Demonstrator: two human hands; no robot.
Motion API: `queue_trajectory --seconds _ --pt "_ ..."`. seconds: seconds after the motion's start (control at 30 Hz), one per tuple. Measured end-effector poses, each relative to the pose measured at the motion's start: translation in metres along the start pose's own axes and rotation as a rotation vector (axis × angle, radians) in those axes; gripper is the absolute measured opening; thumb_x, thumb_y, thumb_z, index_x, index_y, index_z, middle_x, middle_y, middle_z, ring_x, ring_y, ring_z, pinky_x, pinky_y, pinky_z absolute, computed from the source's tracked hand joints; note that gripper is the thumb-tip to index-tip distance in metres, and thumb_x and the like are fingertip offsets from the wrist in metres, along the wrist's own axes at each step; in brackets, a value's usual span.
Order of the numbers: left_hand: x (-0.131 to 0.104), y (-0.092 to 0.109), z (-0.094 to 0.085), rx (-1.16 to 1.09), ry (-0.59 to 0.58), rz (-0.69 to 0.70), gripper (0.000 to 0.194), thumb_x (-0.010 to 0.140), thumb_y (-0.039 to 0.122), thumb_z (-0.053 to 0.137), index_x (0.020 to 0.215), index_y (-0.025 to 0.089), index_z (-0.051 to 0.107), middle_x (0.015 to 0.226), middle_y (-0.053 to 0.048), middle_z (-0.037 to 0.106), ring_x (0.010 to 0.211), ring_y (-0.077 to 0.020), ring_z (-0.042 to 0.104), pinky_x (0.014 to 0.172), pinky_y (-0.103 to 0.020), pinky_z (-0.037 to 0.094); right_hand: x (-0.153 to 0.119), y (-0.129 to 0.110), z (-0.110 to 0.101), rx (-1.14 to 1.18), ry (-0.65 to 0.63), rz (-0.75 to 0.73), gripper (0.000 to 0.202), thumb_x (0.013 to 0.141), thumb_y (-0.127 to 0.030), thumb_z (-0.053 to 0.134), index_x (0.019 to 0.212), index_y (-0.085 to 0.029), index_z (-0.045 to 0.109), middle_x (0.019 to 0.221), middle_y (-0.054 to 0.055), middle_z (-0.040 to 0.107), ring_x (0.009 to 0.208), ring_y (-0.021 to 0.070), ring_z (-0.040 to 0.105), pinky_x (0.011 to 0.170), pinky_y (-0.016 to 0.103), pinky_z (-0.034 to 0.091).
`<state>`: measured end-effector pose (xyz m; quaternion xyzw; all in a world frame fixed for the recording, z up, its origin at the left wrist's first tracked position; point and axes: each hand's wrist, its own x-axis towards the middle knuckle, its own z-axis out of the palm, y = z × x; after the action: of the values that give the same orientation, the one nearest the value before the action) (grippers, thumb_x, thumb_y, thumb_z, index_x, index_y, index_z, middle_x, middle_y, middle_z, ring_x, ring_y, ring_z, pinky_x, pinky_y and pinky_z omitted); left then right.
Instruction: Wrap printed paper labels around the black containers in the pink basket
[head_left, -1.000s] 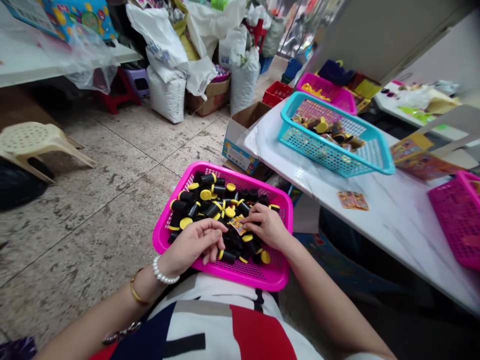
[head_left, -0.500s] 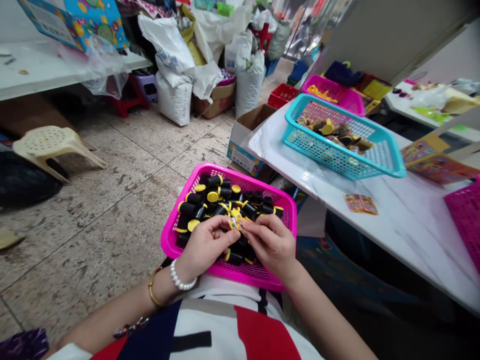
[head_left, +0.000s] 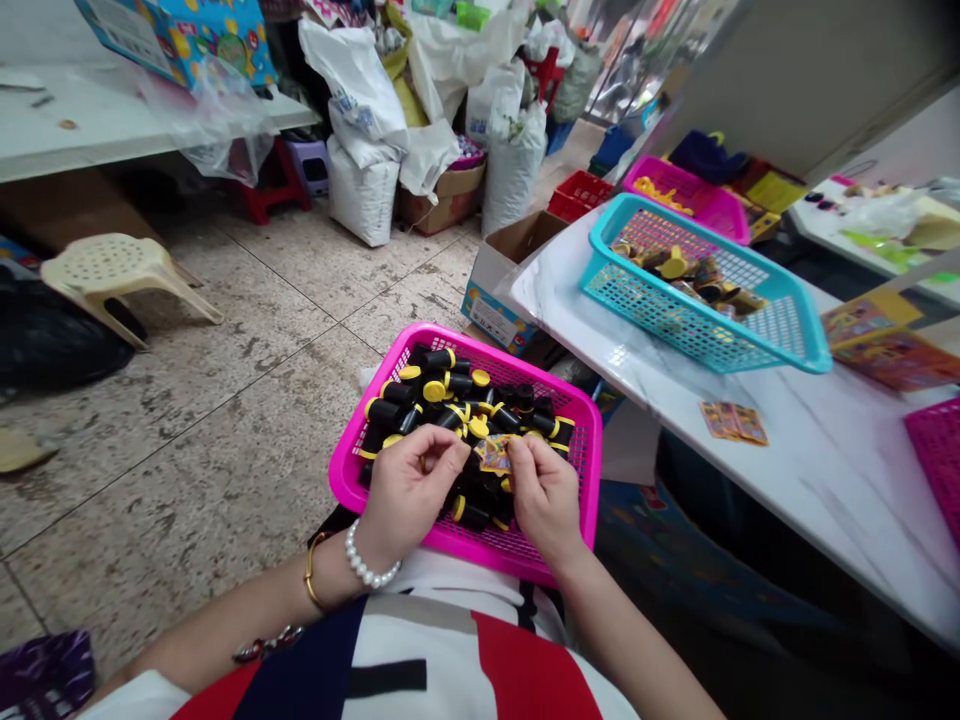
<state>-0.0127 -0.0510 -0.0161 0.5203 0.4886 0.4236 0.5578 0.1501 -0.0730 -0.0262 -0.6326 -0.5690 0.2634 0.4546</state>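
My right hand [head_left: 551,495] pinches a small, colourful printed sticker sheet [head_left: 495,454] between thumb and fingers. Close to the sheet's left end, my left hand [head_left: 412,492] has its thumb and forefinger pressed together; whatever they hold is too small to make out. Both hands are over a pink basket [head_left: 346,468] that rests at my lap. Inside it lie many small black cylinders with yellow caps, such as this black canister [head_left: 472,513], in a loose heap. My hands and wrists cover part of the heap.
To the right, a marble-patterned table [head_left: 637,385] bears a blue basket [head_left: 705,335] of wrapped canisters and more printed sheets [head_left: 733,423]. An open carton [head_left: 499,300] stands by the table's corner. A cream stool [head_left: 112,265] and white sacks [head_left: 364,195] are on the floor.
My hands have drawn slightly apart, and more of the sticker sheet shows between them. The whole scene has shifted a little to the right as the camera turned.
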Motion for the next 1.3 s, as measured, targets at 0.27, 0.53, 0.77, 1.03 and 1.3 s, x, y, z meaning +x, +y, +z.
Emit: queue_trajectory --seconds 0.27,0.53,0.77,1.03,1.3 --pt "-0.004 0.003 0.002 0.092 0.013 0.226 0.017 0.085 0.031 0.061 0.086 0.019 0.074 0.074 -0.003 0.063 0.065 -0.0123 0.054 0.058 -0.023 0.043 -0.003 -0.001 0.002 -0.116 0.041 -0.154 0.034 0.095 -0.027 0.047 0.062 -0.020 0.042 0.062 -0.002 0.045 0.057 0.0114 0.043 0.055 0.026 0.032" --pt "0.002 0.003 -0.001 0.028 0.011 0.052 0.019 0.074 0.034 0.073 0.080 0.016 0.073 0.076 -0.004 0.064 0.051 -0.0085 0.050 0.045 -0.021 0.040 -0.007 -0.006 0.009 -0.180 -0.029 -0.366 0.022 0.092 -0.018 0.049 0.072 -0.020 0.054 0.067 0.001 0.051 0.062 0.0139 0.050 0.057 0.027 0.038" --pt "0.013 0.002 -0.013 -0.212 -0.060 -0.241 0.026 0.074 0.038 0.072 0.079 0.014 0.064 0.047 0.005 0.052 0.031 -0.0051 0.040 0.032 -0.016 0.028 0.048 0.003 0.002 -0.277 -0.185 -0.293 0.023 0.094 -0.030 0.048 0.078 -0.019 0.061 0.071 0.002 0.062 0.065 0.0140 0.058 0.062 0.025 0.044" --pt "0.024 -0.002 -0.025 -0.501 -0.104 -0.444 0.031 0.065 0.034 0.079 0.082 0.012 0.065 0.050 0.004 0.055 0.031 -0.0008 0.035 0.031 -0.013 0.012 0.113 0.019 0.025 -1.109 -0.448 -0.222 0.035 0.089 -0.033 0.050 0.123 -0.025 0.052 0.100 0.010 0.066 0.083 0.0261 0.066 0.066 0.032 0.046" --pt "0.026 -0.003 -0.027 -0.596 -0.081 -0.445 0.035 0.062 0.033 0.082 0.077 0.014 0.058 0.053 0.004 0.056 0.029 -0.0004 0.035 0.029 -0.013 0.010 0.105 0.021 0.027 -0.977 -0.350 -0.214 0.023 0.086 -0.031 0.053 0.105 -0.019 0.056 0.099 0.009 0.068 0.083 0.0233 0.065 0.066 0.030 0.046"
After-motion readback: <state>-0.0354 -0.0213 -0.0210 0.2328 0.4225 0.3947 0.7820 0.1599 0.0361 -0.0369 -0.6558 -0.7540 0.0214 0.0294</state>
